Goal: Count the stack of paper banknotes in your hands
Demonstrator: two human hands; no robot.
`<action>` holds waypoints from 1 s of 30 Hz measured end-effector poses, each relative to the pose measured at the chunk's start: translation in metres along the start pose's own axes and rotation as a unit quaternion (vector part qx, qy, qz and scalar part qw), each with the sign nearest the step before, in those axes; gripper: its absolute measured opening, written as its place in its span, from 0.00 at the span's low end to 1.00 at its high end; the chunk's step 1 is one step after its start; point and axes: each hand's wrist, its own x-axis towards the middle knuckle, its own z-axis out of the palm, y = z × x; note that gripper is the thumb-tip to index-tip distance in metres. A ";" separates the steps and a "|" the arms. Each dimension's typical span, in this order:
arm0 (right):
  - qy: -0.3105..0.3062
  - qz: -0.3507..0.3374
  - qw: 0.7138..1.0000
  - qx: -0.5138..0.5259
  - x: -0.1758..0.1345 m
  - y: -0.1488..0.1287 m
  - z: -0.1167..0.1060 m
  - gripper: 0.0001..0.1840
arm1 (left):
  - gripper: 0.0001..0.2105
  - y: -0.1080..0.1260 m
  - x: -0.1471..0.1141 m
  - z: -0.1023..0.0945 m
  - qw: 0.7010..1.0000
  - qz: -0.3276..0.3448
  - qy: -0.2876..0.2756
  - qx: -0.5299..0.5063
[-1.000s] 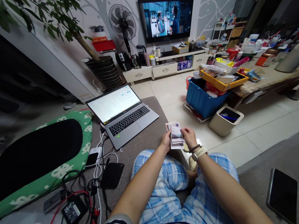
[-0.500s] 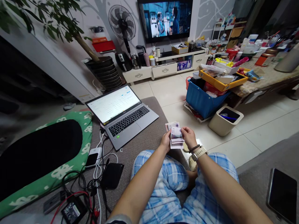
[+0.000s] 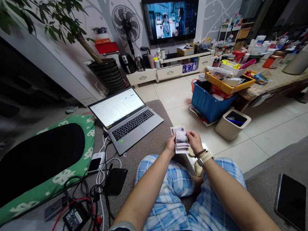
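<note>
Several banknotes (image 3: 181,137), pale with purple print, are held between my hands above the edge of the grey sofa seat. My left hand (image 3: 171,145) is closed on their left side, the thumb along the front. At the right edge my right hand (image 3: 194,141) pinches a note between thumb and fingers. The notes are bent, with some ends fanned out above and below the fingers; how many there are I cannot tell. A beige watch (image 3: 205,158) and a dark bracelet (image 3: 200,153) are on my right wrist.
An open laptop (image 3: 130,128) lies on the seat left of my hands, near tangled cables (image 3: 99,189) and a black pouch-like item (image 3: 115,181). A phone (image 3: 291,200) rests at the right. A beige bin (image 3: 223,131) and a loaded blue box (image 3: 209,102) stand on the floor ahead.
The front banknote has shifted and curled slightly between my fingers. My hands and arms stay almost where they were.
</note>
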 end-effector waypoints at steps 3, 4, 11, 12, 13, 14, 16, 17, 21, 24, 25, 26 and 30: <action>0.001 -0.001 1.000 0.003 0.000 0.000 0.000 0.17 | 0.10 0.001 -0.001 0.000 1.000 0.003 0.005 0.005; 0.001 -0.002 1.000 0.003 0.000 -0.001 0.000 0.17 | 0.10 0.001 -0.001 0.001 1.000 0.002 0.007 0.008; -0.038 -0.002 0.999 0.012 -0.002 -0.003 0.002 0.18 | 0.09 0.005 -0.006 0.002 1.000 -0.002 -0.001 0.023; -0.033 -0.006 0.999 0.004 -0.002 -0.003 0.001 0.19 | 0.09 0.005 -0.007 0.003 1.000 0.002 -0.001 0.024; -0.024 -0.012 1.000 -0.007 -0.002 -0.002 0.001 0.19 | 0.08 0.006 -0.007 0.003 1.000 0.004 0.000 0.025; -0.010 -0.017 1.000 -0.023 -0.001 -0.001 0.000 0.19 | 0.08 0.006 -0.007 0.003 1.000 0.005 0.003 0.025; 0.031 -0.028 0.997 -0.066 0.001 0.001 -0.003 0.18 | 0.07 0.006 -0.007 0.003 1.000 0.001 0.007 0.027; 0.054 -0.032 0.994 -0.088 0.002 0.003 -0.004 0.18 | 0.07 0.005 -0.007 0.003 1.000 0.000 0.008 0.028; 0.103 -0.031 0.985 -0.138 0.005 0.007 -0.008 0.20 | 0.09 0.004 -0.007 0.001 1.000 0.002 0.005 0.030; 0.081 -0.024 0.987 -0.135 0.005 0.008 -0.008 0.20 | 0.12 0.003 -0.006 -0.001 0.999 0.005 -0.005 0.033; 0.069 -0.023 0.989 -0.130 0.005 0.008 -0.007 0.19 | 0.13 0.003 -0.006 -0.002 0.999 0.006 -0.010 0.034; 0.059 -0.023 0.990 -0.125 0.004 0.008 -0.007 0.19 | 0.13 0.002 -0.005 -0.002 0.999 0.006 -0.014 0.035; 0.048 -0.034 0.992 -0.109 0.003 0.006 -0.006 0.19 | 0.11 0.002 -0.004 -0.003 0.999 0.001 -0.001 0.042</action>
